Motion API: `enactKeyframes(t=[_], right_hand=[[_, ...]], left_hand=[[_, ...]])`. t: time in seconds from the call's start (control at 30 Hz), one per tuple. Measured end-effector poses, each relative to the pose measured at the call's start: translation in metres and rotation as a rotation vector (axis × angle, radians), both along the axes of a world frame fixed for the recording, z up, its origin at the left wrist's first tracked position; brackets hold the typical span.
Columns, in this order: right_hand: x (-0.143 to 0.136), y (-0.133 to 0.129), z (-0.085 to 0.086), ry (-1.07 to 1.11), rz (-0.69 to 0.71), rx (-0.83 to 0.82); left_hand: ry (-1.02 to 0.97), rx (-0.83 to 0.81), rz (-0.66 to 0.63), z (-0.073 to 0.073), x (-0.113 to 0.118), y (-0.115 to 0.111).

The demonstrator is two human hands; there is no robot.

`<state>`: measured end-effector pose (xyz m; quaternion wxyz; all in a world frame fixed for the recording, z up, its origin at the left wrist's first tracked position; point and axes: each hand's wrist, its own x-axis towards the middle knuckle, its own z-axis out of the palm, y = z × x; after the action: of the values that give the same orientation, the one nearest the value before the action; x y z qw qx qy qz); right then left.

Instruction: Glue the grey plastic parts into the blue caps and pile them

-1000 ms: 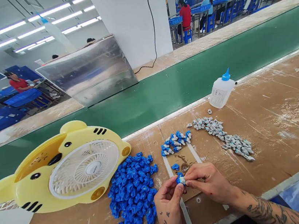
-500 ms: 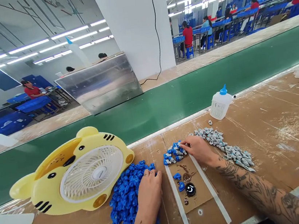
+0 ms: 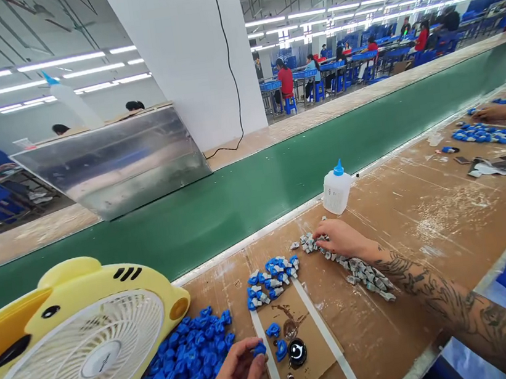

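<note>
My left hand [image 3: 240, 374] pinches a small blue piece [image 3: 259, 349] between thumb and fingers, just left of a taped cardboard square [image 3: 322, 360]. On the cardboard are two blue pieces [image 3: 276, 338] and a dark glossy round blob [image 3: 297, 352]. A heap of blue pieces [image 3: 187, 366] lies left of that hand. My right hand [image 3: 341, 237] rests over a pile of grey pieces [image 3: 369, 276], its fingertips down among them; what they hold is hidden. Joined blue-and-grey pieces [image 3: 271, 279] are clustered at the cardboard's far edge.
A yellow animal-shaped fan [image 3: 86, 342] stands at the left. A white bottle with a blue tip [image 3: 337, 189] is beyond the grey pile. A green belt [image 3: 234, 189] crosses behind the table. At far right, another person's hand [image 3: 495, 114] is over blue pieces [image 3: 492, 133].
My right hand has moved from the blue-and-grey cluster to the grey pile. My left hand has left the blue heap with a piece in its fingers. The view has turned right.
</note>
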<state>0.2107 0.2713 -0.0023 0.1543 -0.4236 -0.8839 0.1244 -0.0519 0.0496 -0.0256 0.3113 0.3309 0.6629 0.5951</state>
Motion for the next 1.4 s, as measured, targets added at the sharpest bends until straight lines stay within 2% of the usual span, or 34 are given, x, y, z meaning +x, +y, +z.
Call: enactKeyframes(t=[0.1, 0.23, 0.33, 0.43, 0.5, 0.57, 0.7, 0.8, 0.93, 1.03, 1.17, 1.27, 1.4], right_hand=[[-0.017, 0.003, 0.001, -0.094, 0.132, 0.014], [-0.041, 0.002, -0.004, -0.148, 0.251, 0.001], [-0.042, 0.000, -0.007, -0.119, 0.286, -0.034], [-0.030, -0.008, -0.008, -0.036, 0.281, -0.068], [-0.020, -0.021, -0.008, 0.033, 0.268, -0.082], [-0.012, -0.040, -0.009, 0.178, 0.240, -0.158], [-0.006, -0.084, -0.016, 0.579, 0.152, -0.501], [-0.007, -0.110, -0.022, 0.615, 0.111, -0.545], [-0.009, -0.127, -0.029, 0.629, 0.079, -0.533], [-0.011, -0.130, -0.035, 0.682, 0.058, -0.579], [-0.013, -0.133, -0.041, 0.752, -0.013, -0.663], [-0.014, -0.134, -0.044, 0.790, -0.013, -0.731], [-0.014, -0.135, -0.043, 0.787, 0.002, -0.725]], left_hand=[[-0.183, -0.026, 0.003, 0.001, 0.023, -0.002], [-0.277, -0.015, 0.032, -0.006, 0.031, -0.002], [-0.311, -0.048, 0.044, -0.014, 0.029, -0.005], [-0.246, -0.063, 0.077, -0.012, 0.028, -0.009], [-0.219, -0.036, 0.066, -0.006, 0.029, -0.010], [-0.279, -0.021, 0.029, 0.000, 0.032, -0.011], [-0.474, -0.041, 0.076, 0.005, 0.038, -0.009], [-0.474, -0.052, 0.079, 0.003, 0.041, -0.009], [-0.229, -0.095, -0.034, -0.002, 0.041, -0.016], [0.120, -0.106, -0.139, -0.009, 0.037, -0.023], [0.535, -0.028, -0.274, -0.020, 0.035, -0.027], [0.653, 0.008, -0.338, -0.025, 0.036, -0.026], [0.723, -0.026, -0.395, -0.024, 0.038, -0.023]])
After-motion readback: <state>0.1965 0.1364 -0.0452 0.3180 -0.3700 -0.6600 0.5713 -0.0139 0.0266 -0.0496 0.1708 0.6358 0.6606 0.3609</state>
